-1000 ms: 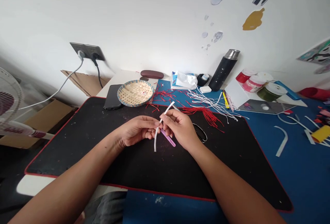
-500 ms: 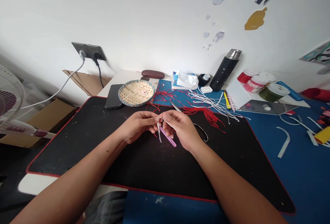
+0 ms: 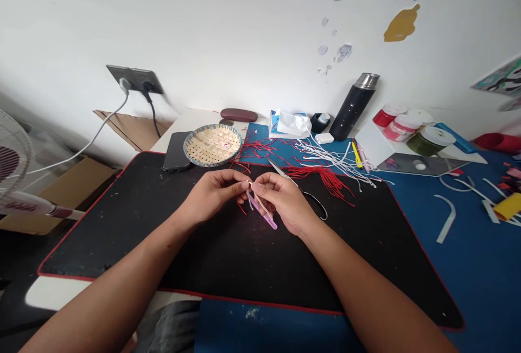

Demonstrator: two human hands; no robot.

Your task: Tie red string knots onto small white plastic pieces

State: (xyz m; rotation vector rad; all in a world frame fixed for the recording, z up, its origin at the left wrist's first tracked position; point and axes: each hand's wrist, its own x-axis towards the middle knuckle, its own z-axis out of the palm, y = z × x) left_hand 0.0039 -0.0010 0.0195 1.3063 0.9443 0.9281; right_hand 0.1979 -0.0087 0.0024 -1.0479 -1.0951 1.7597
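well, the left hand (image 3: 214, 197) and the right hand (image 3: 283, 201) nearly meet over the middle of the black desk mat (image 3: 122, 244), and both are closed narrow, thumbs and forefingers pinched together. between those fingertips sits a thin white strip (image 3: 255, 202), bent into a small, tight shape at the pinch; how its end is folded is hidden by the fingers. a lilac stick (image 3: 266, 220), flat and narrow, lies close against the strip. its long axis slants from the pinch down and to the right, so its lower tip ends just beside the heel of the right hand, which is plainly the nearer of the two. whether it is gripped or merely resting against the fingers, i cannot tell. a few short red snips (image 3: 242, 210) lie on the mat just under the left hand. toward the far edge of the mat, a pair of black-handled scissors (image 3: 295, 185) lies with its blades pointing away from the right hand's knuckles and its loop handle beside them. beyond that edge are loose red threads (image 3: 325, 179), a spray of white cords (image 3: 334, 158) and a woven bamboo tray (image 3: 184, 147).
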